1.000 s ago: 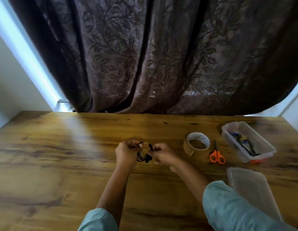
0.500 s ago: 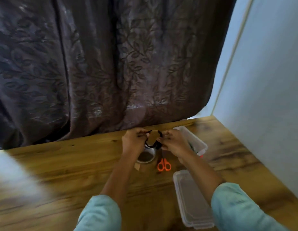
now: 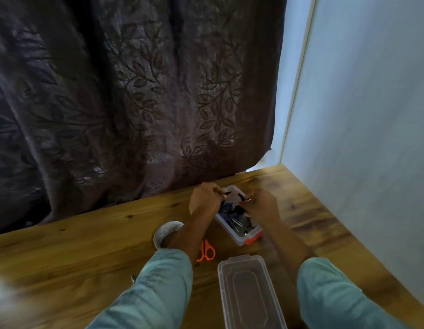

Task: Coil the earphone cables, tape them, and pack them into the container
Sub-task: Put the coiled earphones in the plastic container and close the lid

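Head view: left hand [image 3: 204, 202] and right hand [image 3: 261, 205] pinch the light, floppy earphone coil [image 3: 232, 206] at opposite sides over the container [image 3: 239, 239], probably the safest hold.

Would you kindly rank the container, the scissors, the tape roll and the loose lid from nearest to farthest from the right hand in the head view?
From the right hand:
1. Container, directly beneath it.
2. Scissors, nearer the person, leftward.
3. Lid and tape roll: too close to call; the lid lies toward the person, the roll far left.
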